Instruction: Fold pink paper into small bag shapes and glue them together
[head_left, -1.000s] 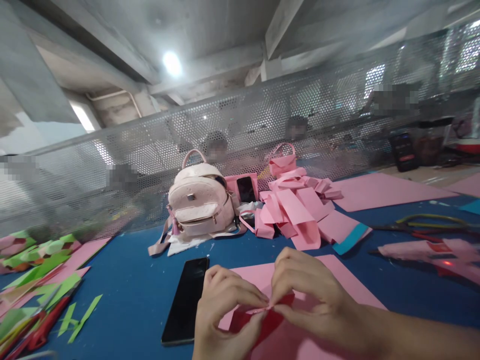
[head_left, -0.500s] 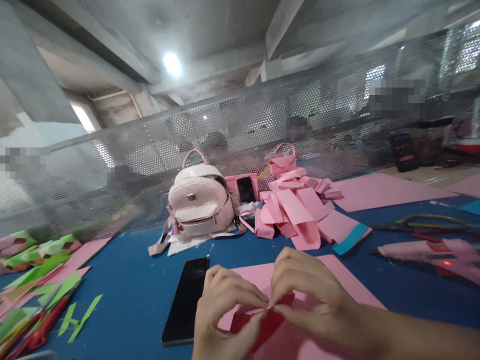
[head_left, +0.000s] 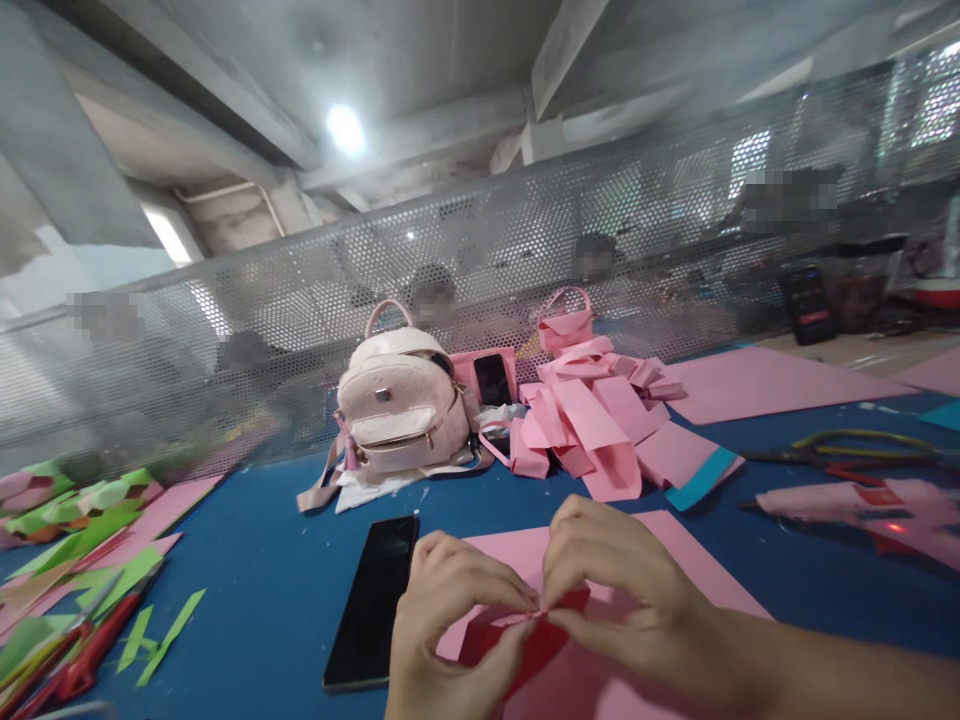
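My left hand (head_left: 457, 620) and my right hand (head_left: 626, 575) meet at the lower middle, fingertips pinched close together. Between them they hold a piece of red paper (head_left: 544, 650), its near part hanging below the fingers. What exactly the fingertips press is partly hidden. Beneath both hands a pink paper sheet (head_left: 675, 550) lies flat on the blue table (head_left: 247, 580). Just left of my left hand rests a black phone (head_left: 371, 605).
A pale pink backpack (head_left: 401, 410) and a heap of pink paper strips (head_left: 592, 410) stand behind. On the right lie a glue gun (head_left: 862, 505) and scissors (head_left: 862, 445). Red-handled scissors (head_left: 97, 640) and green paper scraps (head_left: 154, 645) lie left. A perforated metal screen (head_left: 300, 290) crosses the back.
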